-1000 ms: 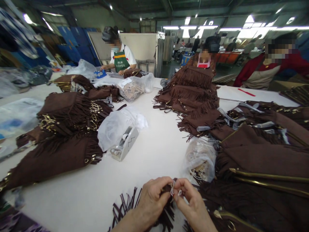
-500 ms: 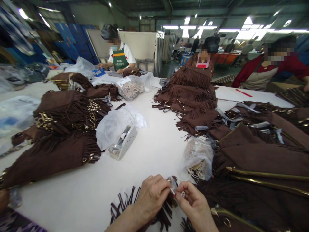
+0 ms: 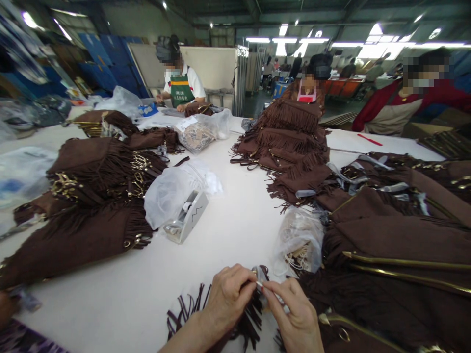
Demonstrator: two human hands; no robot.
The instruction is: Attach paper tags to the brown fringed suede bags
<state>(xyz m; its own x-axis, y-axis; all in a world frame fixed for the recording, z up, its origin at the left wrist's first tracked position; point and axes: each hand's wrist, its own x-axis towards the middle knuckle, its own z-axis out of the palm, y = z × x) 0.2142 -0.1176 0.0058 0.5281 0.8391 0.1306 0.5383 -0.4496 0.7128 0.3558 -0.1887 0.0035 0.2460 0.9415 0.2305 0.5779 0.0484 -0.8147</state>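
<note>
At the front edge of the table, my left hand point(image 3: 230, 294) is closed in a pinch on a thin white string point(image 3: 259, 283). My right hand point(image 3: 294, 316) pinches the same string from the other side, its fingertips almost touching the left ones. Just behind the fingertips is a loop wrapped in clear plastic point(image 3: 262, 272), with a bit of gold metal beside it. Under both hands lies a dark brown fringed bag point(image 3: 252, 321), its strips spread on the table; my hands hide most of it. The string's ends are hidden by my fingers.
A plastic bag of tags with white strings point(image 3: 300, 242) lies beyond my right hand. Brown fringed bags are piled at right point(image 3: 401, 235) and left point(image 3: 84, 240). A tape dispenser point(image 3: 189, 218) stands mid-table. Co-workers sit across; a person's hand point(image 3: 5, 309) shows at far left.
My right hand has moved slightly left and its fingertips have come closer to the left hand. The left hand stays nearly in place, still pinching.
</note>
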